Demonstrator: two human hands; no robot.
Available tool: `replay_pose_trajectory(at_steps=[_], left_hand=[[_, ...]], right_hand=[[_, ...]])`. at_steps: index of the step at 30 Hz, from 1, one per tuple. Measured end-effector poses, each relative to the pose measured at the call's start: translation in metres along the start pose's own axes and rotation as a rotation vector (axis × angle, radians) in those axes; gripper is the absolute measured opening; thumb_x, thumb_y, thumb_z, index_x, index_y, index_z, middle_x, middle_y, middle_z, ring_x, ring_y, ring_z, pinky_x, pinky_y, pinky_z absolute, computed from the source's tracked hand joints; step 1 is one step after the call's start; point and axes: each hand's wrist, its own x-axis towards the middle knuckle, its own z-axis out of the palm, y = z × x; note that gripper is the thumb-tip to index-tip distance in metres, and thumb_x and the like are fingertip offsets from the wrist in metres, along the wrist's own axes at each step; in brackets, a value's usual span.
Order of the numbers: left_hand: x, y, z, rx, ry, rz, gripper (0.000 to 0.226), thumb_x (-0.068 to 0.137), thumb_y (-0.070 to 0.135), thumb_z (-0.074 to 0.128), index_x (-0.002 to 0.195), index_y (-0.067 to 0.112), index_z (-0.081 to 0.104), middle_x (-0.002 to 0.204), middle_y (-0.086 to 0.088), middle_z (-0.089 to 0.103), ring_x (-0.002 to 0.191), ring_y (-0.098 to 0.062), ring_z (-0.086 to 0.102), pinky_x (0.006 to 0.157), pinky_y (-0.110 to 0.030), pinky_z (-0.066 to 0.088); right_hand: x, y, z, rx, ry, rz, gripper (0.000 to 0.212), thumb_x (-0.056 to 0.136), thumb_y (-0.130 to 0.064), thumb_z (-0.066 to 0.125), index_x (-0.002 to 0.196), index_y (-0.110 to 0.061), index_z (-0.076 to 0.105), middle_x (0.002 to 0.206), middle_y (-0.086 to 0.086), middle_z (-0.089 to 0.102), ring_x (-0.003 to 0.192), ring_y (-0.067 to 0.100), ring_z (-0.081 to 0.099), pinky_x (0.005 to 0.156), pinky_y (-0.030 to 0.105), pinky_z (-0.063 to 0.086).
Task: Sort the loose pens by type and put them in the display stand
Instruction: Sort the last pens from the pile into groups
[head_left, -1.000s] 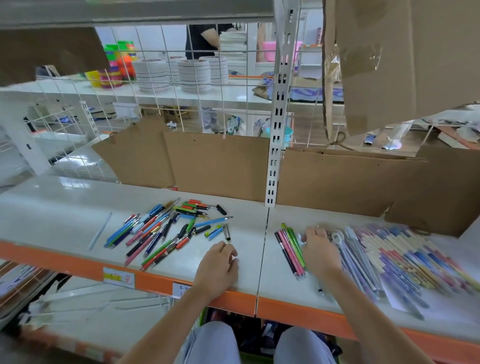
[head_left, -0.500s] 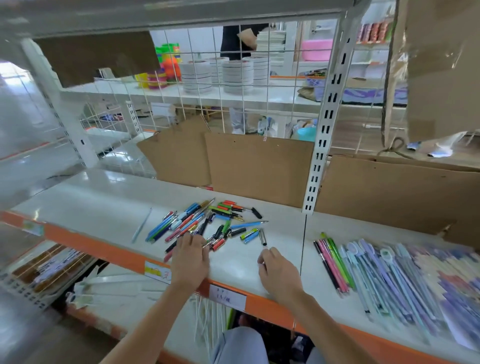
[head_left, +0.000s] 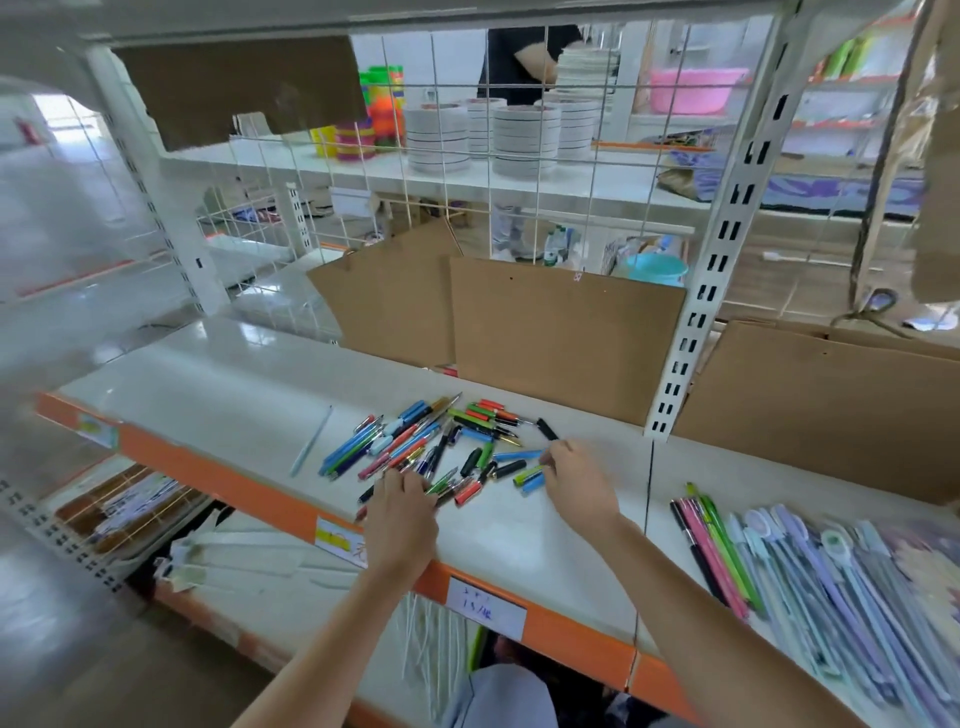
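Pens (head_left: 415, 447) under L/R fingers (head_left: 402, 480).

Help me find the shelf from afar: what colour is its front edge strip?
Orange, on the shelf's front edge strip, clearest in the head view.

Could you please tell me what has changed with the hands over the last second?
The right hand left the sorted pens and crossed left to the loose pile. The left hand moved forward onto the pile's near edge. Both groups of pens look undisturbed.
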Motion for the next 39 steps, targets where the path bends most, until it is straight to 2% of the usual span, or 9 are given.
replay_pose_trajectory(at_steps=[7,16,20,24,27,29,32,34,39], left_hand=[[0.000,0.000,0.004,0.019,0.060,0.002,0.009,0.096,0.016,0.040,0.103,0.019,0.045,0.100,0.006,0.043,0.091,-0.011,0.039,0.078,-0.020,0.029],[0.000,-0.003,0.009,0.001,0.107,0.015,0.016,0.097,0.017,0.038,0.111,0.020,0.046,0.107,0.007,0.048,0.098,-0.010,0.041,0.088,-0.022,0.033],[0.000,-0.006,0.009,0.030,0.100,0.047,0.024,0.098,0.018,0.036,0.120,0.022,0.046,0.113,0.008,0.047,0.107,-0.010,0.041,0.091,-0.022,0.031],[0.001,-0.005,0.007,0.050,0.085,0.057,0.026,0.098,0.018,0.036,0.120,0.023,0.047,0.114,0.008,0.046,0.107,-0.010,0.040,0.091,-0.022,0.030],[0.000,-0.006,0.007,0.052,0.086,0.061,0.025,0.096,0.016,0.037,0.119,0.024,0.046,0.112,0.009,0.045,0.105,-0.010,0.039,0.089,-0.022,0.029],[0.000,-0.006,0.007,0.054,0.084,0.067,0.025,0.097,0.017,0.037,0.119,0.025,0.046,0.113,0.009,0.045,0.106,-0.009,0.039,0.088,-0.021,0.028],[0.000,-0.004,0.004,0.064,0.072,0.069,0.026,0.097,0.015,0.038,0.119,0.024,0.045,0.114,0.008,0.044,0.107,-0.010,0.038,0.090,-0.022,0.028],[-0.001,-0.003,0.004,0.080,0.060,0.076,0.028,0.096,0.014,0.038,0.120,0.024,0.045,0.115,0.008,0.044,0.109,-0.011,0.037,0.092,-0.022,0.028],[-0.001,-0.002,0.004,0.148,0.028,0.097,0.030,0.097,0.016,0.038,0.125,0.024,0.047,0.121,0.004,0.045,0.116,-0.016,0.038,0.099,-0.030,0.030]], right_hand=[[0.016,-0.005,0.012,-0.022,-0.065,-0.045,0.024,0.092,-0.007,0.044,0.104,-0.009,0.064,0.112,0.007,0.053,0.103,0.023,0.053,0.087,0.031,0.045],[0.045,-0.035,0.015,-0.004,0.006,-0.156,0.024,0.094,-0.009,0.044,0.105,-0.007,0.065,0.110,0.006,0.058,0.104,0.021,0.052,0.078,0.026,0.038],[0.070,-0.053,0.026,-0.088,-0.024,-0.163,0.023,0.095,-0.014,0.046,0.110,-0.009,0.062,0.115,0.009,0.057,0.107,0.025,0.053,0.089,0.038,0.046],[0.079,-0.062,0.034,-0.204,-0.067,-0.107,0.024,0.095,-0.011,0.043,0.112,-0.008,0.060,0.119,0.010,0.054,0.110,0.027,0.051,0.086,0.036,0.046],[0.083,-0.065,0.034,-0.246,-0.112,-0.068,0.019,0.089,-0.002,0.043,0.090,-0.009,0.062,0.099,0.010,0.059,0.091,0.028,0.056,0.067,0.030,0.042],[0.082,-0.065,0.028,-0.255,-0.149,-0.087,0.020,0.087,0.001,0.044,0.079,-0.009,0.059,0.091,0.010,0.057,0.086,0.028,0.056,0.066,0.031,0.042],[0.072,-0.059,0.010,-0.108,-0.077,-0.088,0.021,0.090,-0.007,0.046,0.095,-0.001,0.065,0.101,0.015,0.061,0.093,0.031,0.059,0.074,0.036,0.047],[0.054,-0.048,-0.004,0.056,-0.029,-0.042,0.020,0.090,-0.012,0.051,0.096,0.001,0.064,0.098,0.016,0.064,0.090,0.030,0.059,0.074,0.036,0.046],[-0.019,-0.004,-0.014,0.382,-0.006,0.105,0.004,0.088,-0.011,0.057,0.092,-0.013,0.057,0.090,0.005,0.064,0.078,0.017,0.056,0.060,0.020,0.039]])
